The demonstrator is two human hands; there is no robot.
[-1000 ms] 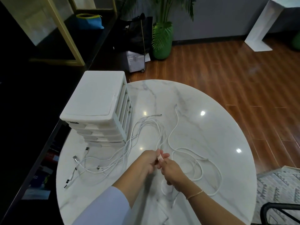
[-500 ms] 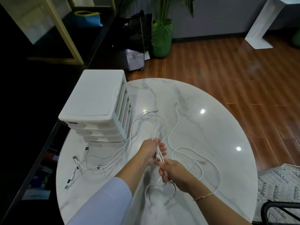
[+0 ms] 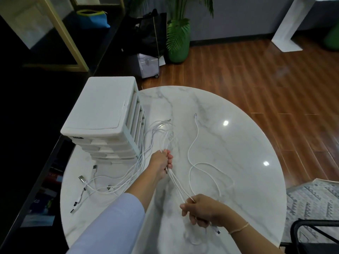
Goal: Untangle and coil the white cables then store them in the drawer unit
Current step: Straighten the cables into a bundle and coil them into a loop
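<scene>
A round bench (image 3: 229, 143) with a glossy white marble-veined top carries a tangle of thin white cables (image 3: 128, 178) and a boxy white plastic drawer unit (image 3: 102, 114) at its far left edge. The unit has a smooth, slightly recessed lid and a stack of shallow drawers facing the near side, all pushed in. The left hand (image 3: 161, 164), reaching from a pale blue sleeve (image 3: 110, 222), is curled in a fist round a bundle of several cables above the middle of the bench. From that fist the strands run straight and taut, down and to the right, to the right hand (image 3: 201, 210), whose fingers are curled round the same strands near the bench's near edge; a plug end (image 3: 217, 231) pokes out beneath its wrist, which wears a thin beaded bracelet (image 3: 239, 228). Beyond the left hand the bundle fans out in loose arcs toward the drawer unit, then trails left across the marble to several metal-tipped plugs (image 3: 81, 179) lying near the left rim. One separate cable (image 3: 196, 140) snakes from a small connector at the far middle of the bench into slack loops on the right. Warm brown wooden floorboards (image 3: 256, 70) lie beyond, with a glossy green plant pot (image 3: 178, 46) at the far wall.
</scene>
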